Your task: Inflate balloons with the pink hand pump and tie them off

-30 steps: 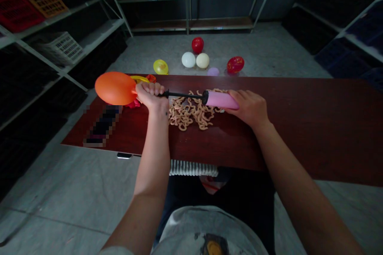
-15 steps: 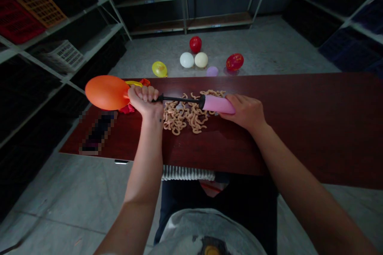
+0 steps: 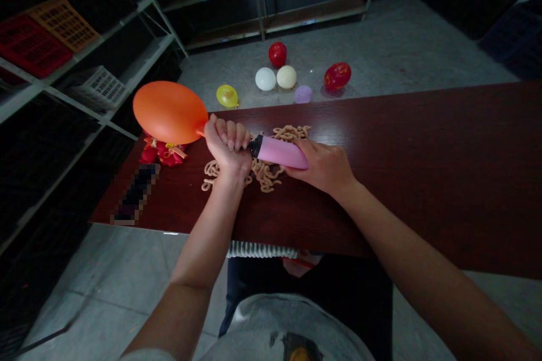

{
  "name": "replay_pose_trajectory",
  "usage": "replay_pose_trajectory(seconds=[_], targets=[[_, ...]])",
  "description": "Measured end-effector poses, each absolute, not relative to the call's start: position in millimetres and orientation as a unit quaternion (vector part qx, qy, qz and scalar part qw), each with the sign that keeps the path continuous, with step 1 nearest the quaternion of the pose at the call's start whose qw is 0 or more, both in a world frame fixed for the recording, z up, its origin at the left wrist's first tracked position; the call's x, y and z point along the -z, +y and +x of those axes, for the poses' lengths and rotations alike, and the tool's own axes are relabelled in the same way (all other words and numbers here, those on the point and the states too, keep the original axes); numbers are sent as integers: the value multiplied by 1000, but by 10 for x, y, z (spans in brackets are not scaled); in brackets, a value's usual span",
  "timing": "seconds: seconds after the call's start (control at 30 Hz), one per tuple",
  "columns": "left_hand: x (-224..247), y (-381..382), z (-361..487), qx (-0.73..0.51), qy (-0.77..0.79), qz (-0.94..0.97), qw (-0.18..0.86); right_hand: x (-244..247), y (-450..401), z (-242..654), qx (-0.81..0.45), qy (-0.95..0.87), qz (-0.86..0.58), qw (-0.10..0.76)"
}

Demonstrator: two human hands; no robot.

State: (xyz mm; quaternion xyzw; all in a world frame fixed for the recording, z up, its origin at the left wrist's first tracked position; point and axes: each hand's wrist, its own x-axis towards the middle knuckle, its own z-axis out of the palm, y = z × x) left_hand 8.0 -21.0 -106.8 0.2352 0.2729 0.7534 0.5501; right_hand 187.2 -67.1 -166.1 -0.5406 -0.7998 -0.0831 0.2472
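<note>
An orange balloon, partly inflated, points left from my left hand. That hand is closed around the balloon's neck and the near end of a balloon pump; its fingers hide where the two join. My right hand wraps the far end of the pump's pink barrel. The barrel sits close to my left hand, with only a short black part showing between. Beneath the pump, a pile of tan, curly, worm-like pieces lies on the dark red table.
Red and yellow limp balloons and a blurred dark, flat rectangle lie at the table's left. On the floor beyond are several balloons, including a yellow one and a red one. Shelves with crates line the room.
My hands have come together, so the pump's black rod has slid into the pink barrel. The orange balloon looks bigger and has moved right and up with my left hand.
</note>
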Motion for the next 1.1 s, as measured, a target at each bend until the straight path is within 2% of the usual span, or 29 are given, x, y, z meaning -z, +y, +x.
replay_pose_trajectory(seconds=[0.27,0.43,0.77,1.1], targets=[[1102,-180,-13,-772,256,209,543,1708,-603,1886,45,-811,-521,261],[1116,-111,-183,-787,258,172,533,1736,-560,1930,90,-812,-511,268],[1162,-28,-643,-830,236,136,487,1680,-514,2192,190,-800,-538,186],[1048,-88,-778,-847,220,113,470,1723,-562,2227,221,-783,-546,202]])
